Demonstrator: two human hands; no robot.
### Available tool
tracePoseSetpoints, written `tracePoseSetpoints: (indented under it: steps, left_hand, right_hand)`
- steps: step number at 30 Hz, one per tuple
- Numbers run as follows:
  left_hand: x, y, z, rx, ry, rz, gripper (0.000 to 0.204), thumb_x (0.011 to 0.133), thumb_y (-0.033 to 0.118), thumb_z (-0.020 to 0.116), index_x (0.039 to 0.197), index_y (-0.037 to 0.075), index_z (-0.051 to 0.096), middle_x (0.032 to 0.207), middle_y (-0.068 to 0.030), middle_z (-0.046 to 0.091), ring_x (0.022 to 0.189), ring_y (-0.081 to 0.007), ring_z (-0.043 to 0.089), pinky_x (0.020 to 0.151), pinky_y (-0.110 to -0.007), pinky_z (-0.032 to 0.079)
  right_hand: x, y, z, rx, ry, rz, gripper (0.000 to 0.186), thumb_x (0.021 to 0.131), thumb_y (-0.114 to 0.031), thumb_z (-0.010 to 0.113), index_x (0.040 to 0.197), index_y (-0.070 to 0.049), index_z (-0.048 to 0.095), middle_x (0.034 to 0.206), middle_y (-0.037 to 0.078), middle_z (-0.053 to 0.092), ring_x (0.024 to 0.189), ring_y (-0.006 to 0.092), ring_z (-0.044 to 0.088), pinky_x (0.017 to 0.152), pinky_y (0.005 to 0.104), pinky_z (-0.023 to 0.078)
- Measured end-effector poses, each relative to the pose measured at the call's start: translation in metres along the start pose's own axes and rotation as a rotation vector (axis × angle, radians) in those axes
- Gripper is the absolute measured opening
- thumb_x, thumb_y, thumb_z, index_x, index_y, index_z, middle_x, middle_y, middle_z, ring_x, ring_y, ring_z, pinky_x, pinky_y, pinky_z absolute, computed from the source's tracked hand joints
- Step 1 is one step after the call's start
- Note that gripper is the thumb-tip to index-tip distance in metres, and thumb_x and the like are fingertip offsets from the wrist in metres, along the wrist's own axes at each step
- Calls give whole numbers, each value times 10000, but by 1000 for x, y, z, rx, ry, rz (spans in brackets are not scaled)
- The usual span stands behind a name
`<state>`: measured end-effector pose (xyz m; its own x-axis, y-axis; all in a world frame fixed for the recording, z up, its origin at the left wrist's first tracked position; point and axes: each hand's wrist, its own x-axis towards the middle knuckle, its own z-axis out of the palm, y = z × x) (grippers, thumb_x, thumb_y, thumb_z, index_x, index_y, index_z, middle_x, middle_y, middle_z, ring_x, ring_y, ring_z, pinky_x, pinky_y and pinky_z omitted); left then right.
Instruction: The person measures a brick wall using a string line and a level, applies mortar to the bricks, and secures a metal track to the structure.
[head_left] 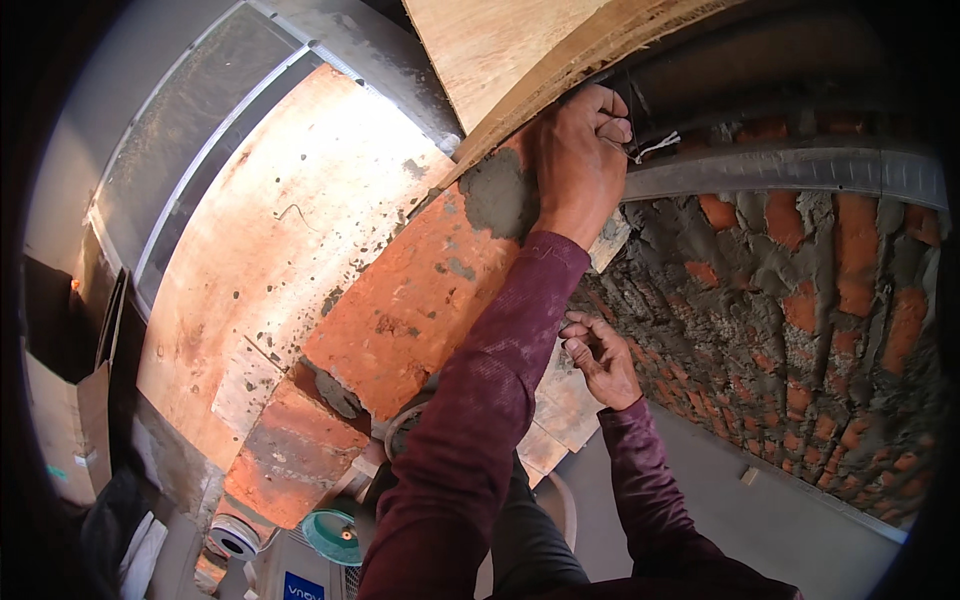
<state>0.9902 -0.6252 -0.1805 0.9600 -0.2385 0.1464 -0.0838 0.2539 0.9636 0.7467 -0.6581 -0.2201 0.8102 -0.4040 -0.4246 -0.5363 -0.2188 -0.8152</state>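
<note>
My left hand [585, 150] is at the top of an orange brick block [420, 280], next to the edge of a curved wooden board [580, 60]. Its fingers are curled together, and whatever they grip is hidden. A white frayed strand [657, 147] sticks out just right of these fingertips. Lower down, my right hand [605, 362] is closed in a pinch in front of a pale board [565, 400]; I cannot make out anything between its fingertips. Grey mortar [497, 195] is smeared on the brick beside my left wrist.
A mortar-smeared brick wall [800, 310] fills the right, with a grey strip [780, 172] crossing it. On the left lies a plywood sheet [260, 260] with mortar crumbs. A cardboard box [75, 420], a green basin [330, 535] and a white roll [235, 538] are at lower left.
</note>
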Motion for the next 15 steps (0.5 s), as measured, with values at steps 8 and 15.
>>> tracePoseSetpoints:
  steps: [8,15]
  left_hand:
    - [2,-11,3,27,9,37,64,858,-49,549,892,-23,598,695,-95,672,604,-95,604,538,-239,448]
    - [-1,-21,10,8,77,56,63,860,-60,544,873,-16,587,698,-78,655,622,-100,606,556,-234,441]
  right_hand:
    - [7,0,4,-64,-33,-10,393,918,-161,647,1265,-8,543,975,42,623,876,111,566,740,250,461]
    - [13,0,5,-59,-55,-44,392,919,-166,643,1268,-15,547,988,66,634,872,124,589,729,259,478]
